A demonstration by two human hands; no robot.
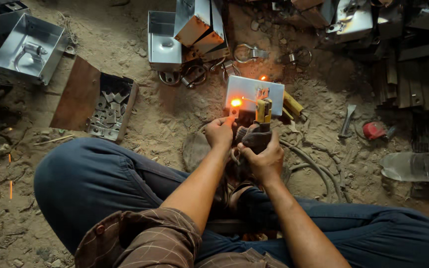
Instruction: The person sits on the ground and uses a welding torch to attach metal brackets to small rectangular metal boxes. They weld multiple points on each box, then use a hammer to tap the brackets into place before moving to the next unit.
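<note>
The dirt floor (pixel 175 114) fills the view, strewn with metal parts. The person sits on it with legs in blue jeans (pixel 90 183) spread to either side. Top left lies an open steel box (pixel 28 47) with a clamp inside; more boxes (pixel 187 32) stand stacked at the top centre. A flat carton (pixel 98 101) of small brackets sits left of centre. A clear bottle (pixel 415 166) lies at the right edge.

Just ahead of the hands stands a small steel plate (pixel 249 92). The right hand (pixel 263 158) is closed around the dark grip of a yellow electrode holder (pixel 263 111), whose rod reaches toward the plate. The left hand (pixel 219 133) pinches a small piece (pixel 234 112) against the plate's lower left corner, where an orange glow (pixel 236 102) burns. A cable (pixel 314 168) trails right from the hands. A red tool (pixel 373 130) lies near the bottle.
</note>
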